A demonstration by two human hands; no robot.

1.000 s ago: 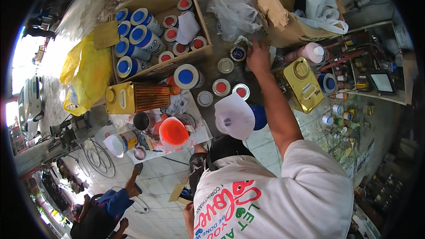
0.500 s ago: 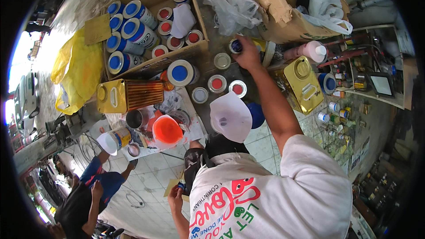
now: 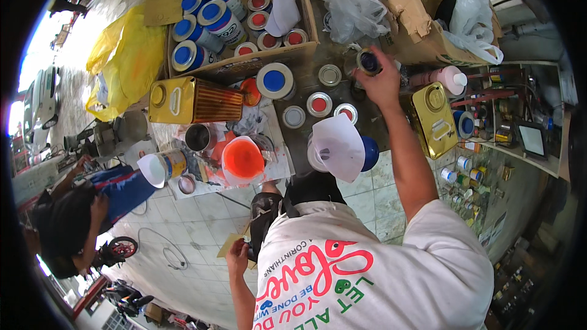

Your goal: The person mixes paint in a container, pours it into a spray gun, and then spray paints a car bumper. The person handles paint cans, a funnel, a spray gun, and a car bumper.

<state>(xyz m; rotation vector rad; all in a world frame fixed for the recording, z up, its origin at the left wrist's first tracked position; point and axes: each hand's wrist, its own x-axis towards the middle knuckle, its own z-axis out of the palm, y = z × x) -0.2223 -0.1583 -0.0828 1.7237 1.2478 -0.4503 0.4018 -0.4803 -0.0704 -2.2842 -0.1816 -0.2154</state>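
Note:
My right hand [image 3: 380, 80] reaches over the dark table with its fingers wrapped round a small dark-topped can [image 3: 368, 62]. Low at my left side, my left hand [image 3: 237, 255] is closed in a pinch. What it holds is too small to make out; a yellowish flat piece [image 3: 226, 245] shows beside it. A white paper strainer cone [image 3: 342, 145] rests over a clear cup in front of me, with a blue round thing [image 3: 370, 153] to its right. Small cans stand nearby: a red-topped can [image 3: 319, 104], a grey-lidded can [image 3: 294, 117] and a metal-lidded can [image 3: 329, 75].
An orange-filled cup [image 3: 243, 157] and a gold rectangular tin [image 3: 195, 101] stand on the left. Behind them is a cardboard box [image 3: 307, 12] of several cans. Another gold tin [image 3: 434, 122] and a pink bottle [image 3: 440, 79] are on the right. A person [image 3: 67, 223] is at far left.
My right hand has moved right with the small can, away from the metal-lidded can. A blue item seen at my left hand no longer shows. The view has shifted, and the other person has moved left.

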